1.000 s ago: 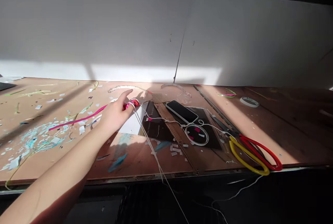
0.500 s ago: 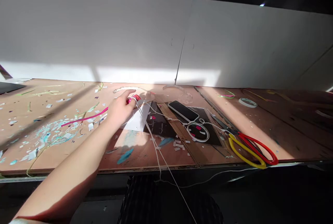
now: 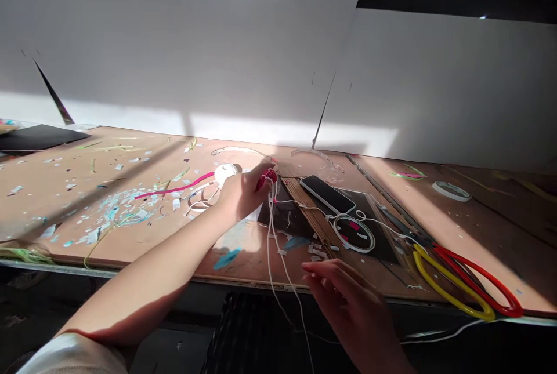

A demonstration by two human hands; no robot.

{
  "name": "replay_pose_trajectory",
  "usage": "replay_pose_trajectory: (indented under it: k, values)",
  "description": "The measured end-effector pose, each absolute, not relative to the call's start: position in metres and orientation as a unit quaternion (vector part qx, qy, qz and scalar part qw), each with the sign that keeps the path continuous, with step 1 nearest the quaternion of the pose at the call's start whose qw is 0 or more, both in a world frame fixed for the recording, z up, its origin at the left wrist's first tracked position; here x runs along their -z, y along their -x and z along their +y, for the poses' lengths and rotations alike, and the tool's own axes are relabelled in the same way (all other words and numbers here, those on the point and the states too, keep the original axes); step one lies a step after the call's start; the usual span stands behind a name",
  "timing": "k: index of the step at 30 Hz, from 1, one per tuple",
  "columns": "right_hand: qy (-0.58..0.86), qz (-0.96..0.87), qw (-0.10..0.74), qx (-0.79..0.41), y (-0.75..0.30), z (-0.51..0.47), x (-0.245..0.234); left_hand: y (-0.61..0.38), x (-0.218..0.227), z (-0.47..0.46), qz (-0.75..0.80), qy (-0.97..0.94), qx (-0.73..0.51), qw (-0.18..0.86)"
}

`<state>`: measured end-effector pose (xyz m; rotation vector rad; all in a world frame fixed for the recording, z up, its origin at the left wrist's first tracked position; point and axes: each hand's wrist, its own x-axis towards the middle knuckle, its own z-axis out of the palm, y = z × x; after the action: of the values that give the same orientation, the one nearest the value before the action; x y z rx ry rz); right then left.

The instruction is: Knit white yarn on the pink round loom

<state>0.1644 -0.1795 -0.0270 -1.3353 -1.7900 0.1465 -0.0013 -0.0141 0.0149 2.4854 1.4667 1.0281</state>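
Note:
My left hand (image 3: 246, 191) is closed around a small pink-red bundle (image 3: 267, 178), whose exact kind I cannot make out. White string (image 3: 270, 240) hangs from that bundle and falls over the table's front edge. My right hand (image 3: 348, 304), in shadow near the front edge, has loosely bent fingers apart and nothing visible in them. Just left of my left hand lie a white round piece (image 3: 226, 173) and a pink strip (image 3: 174, 190). A phone (image 3: 327, 194) and a white ring of tape (image 3: 354, 233) are on the table between my hands.
Scissors with red and yellow handles (image 3: 467, 281) jut over the front edge at the right. A cardboard strip (image 3: 300, 197) runs beside the phone. Another white tape ring (image 3: 451, 191) lies further right. Paper scraps (image 3: 126, 209) litter the left side. White boards (image 3: 209, 61) stand behind.
My right hand has come into view at the lower right. My left hand still grips the pink-red bundle, and the white round piece beside it now shows. The view has shifted left.

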Motion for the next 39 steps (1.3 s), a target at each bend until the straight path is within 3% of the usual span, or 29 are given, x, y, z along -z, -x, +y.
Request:
replay_pose_trajectory:
  k: [5, 12, 24, 33, 39]
  values:
    - [0.575, -0.695, 0.432, 0.018, -0.120, -0.101, 0.019, -0.002, -0.014, -0.022, 0.427, -0.830, -0.346, 0.091]
    - [0.647, -0.618, 0.444, 0.037, -0.123, -0.092, 0.028, -0.008, -0.024, -0.036, 0.394, -0.836, -0.330, 0.191]
    - [0.622, -0.604, 0.498, 0.026, -0.127, -0.094, 0.029, -0.009, -0.019, -0.043, 0.291, -0.887, -0.355, 0.049]
    - [0.599, -0.650, 0.461, -0.075, -0.129, -0.115, 0.024, -0.007, -0.019, -0.039, 0.354, -0.874, -0.330, 0.047]
    - [0.556, -0.721, 0.346, -0.228, -0.128, -0.167, 0.028, -0.004, -0.028, -0.038, 0.393, -0.866, -0.302, 0.066]
